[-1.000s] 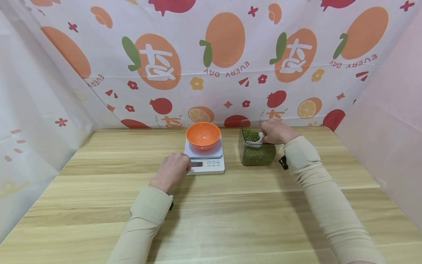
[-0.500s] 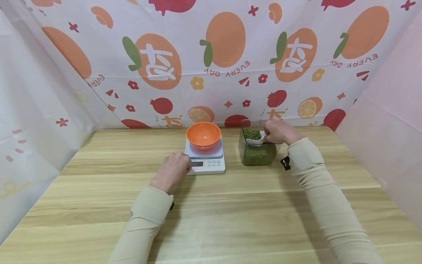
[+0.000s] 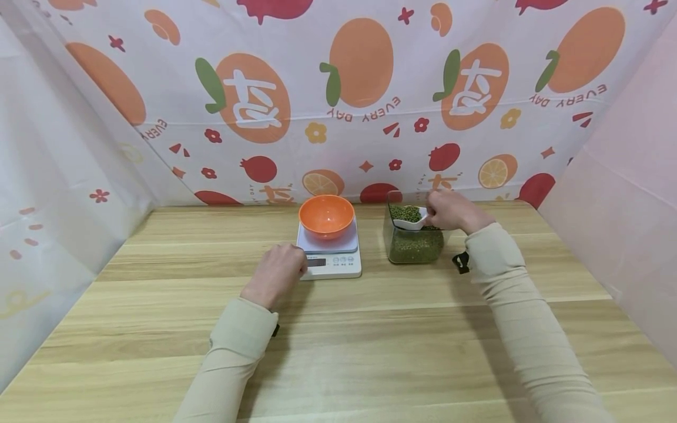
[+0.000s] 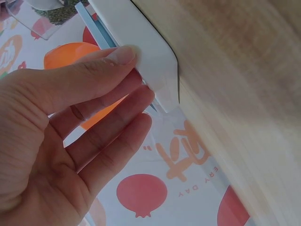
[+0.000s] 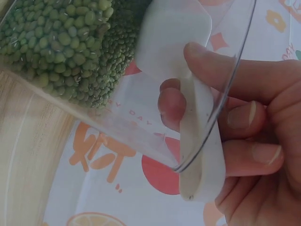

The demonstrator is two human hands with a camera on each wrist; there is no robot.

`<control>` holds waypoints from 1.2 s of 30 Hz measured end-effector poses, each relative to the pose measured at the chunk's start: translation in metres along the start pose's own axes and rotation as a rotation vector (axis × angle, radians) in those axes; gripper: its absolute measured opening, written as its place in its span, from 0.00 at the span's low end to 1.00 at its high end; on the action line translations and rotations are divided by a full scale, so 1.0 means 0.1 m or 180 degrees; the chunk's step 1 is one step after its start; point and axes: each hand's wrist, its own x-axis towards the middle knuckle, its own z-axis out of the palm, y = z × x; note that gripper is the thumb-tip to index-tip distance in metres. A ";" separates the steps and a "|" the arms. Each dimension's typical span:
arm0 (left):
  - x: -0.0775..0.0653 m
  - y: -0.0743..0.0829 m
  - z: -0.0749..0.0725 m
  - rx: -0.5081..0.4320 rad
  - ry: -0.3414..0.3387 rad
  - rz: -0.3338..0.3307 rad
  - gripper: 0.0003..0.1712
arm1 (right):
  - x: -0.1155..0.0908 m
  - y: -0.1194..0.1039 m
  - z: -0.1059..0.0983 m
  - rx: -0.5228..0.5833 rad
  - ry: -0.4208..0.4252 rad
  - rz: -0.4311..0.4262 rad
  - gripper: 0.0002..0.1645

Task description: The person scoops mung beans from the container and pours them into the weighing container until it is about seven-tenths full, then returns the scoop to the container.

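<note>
My right hand [image 3: 448, 210] grips the handle of a white scoop [image 5: 200, 136], its thumb along the neck. The scoop's head is inside a clear container [image 3: 415, 249], beside green mung beans [image 5: 66, 42]; how much it holds cannot be told. My left hand [image 3: 277, 269] is at the near left corner of a white kitchen scale [image 3: 338, 268]. In the left wrist view its thumb and forefinger pinch the scale's edge, while the other fingers are loosely bent. An orange bowl [image 3: 326, 217] sits on the scale's platform and looks empty.
A wooden table [image 3: 338, 352] extends around the scale and container. Behind it hangs a white curtain [image 3: 296, 158] printed with fruit, close to the table's back edge. More sheeting hangs along the left and right sides.
My right hand has shifted slightly right, and the scoop has risen a little inside the container. The left hand, scale and bowl stay in place.
</note>
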 end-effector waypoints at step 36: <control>0.01 -0.01 -0.01 -0.0075 0.0020 0.0034 0.20 | -0.17 0.10 0.04 0.0158 0.0389 -0.0191 0.27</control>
